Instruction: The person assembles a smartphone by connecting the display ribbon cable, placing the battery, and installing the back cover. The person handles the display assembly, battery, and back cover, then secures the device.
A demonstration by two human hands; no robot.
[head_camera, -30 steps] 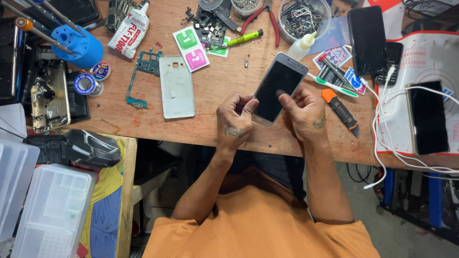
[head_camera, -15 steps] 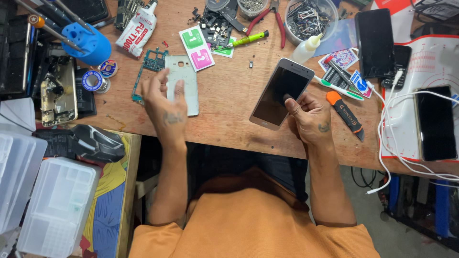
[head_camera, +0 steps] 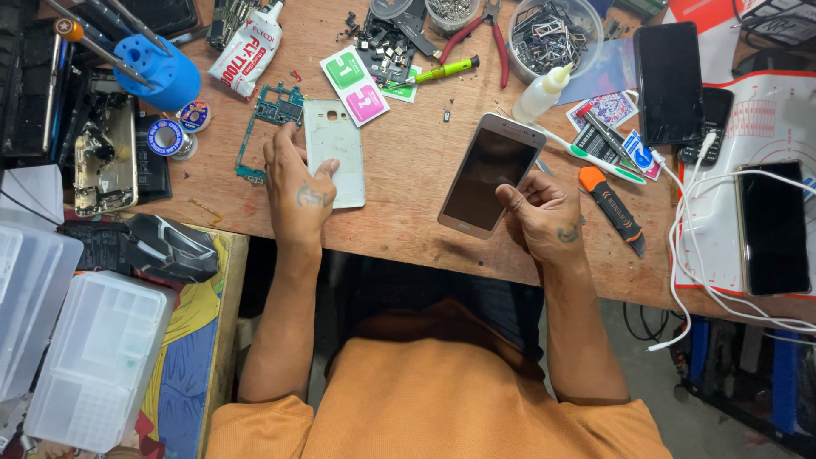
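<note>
Here, the left hand rests its spread fingers on a white back cover lying lengthwise on the counter, while the right hand pinches a phone just beside it, tilted toward the cover.

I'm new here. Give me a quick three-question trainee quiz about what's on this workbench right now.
1. True or false: the right hand holds the gold phone with its dark screen facing up.
2. What does the left hand rest on?
A. pliers
B. white back cover
C. glue tube
3. Fill in: the orange-handled tool lies to the phone's ____.

Key: 1 true; 2 B; 3 right.
</note>
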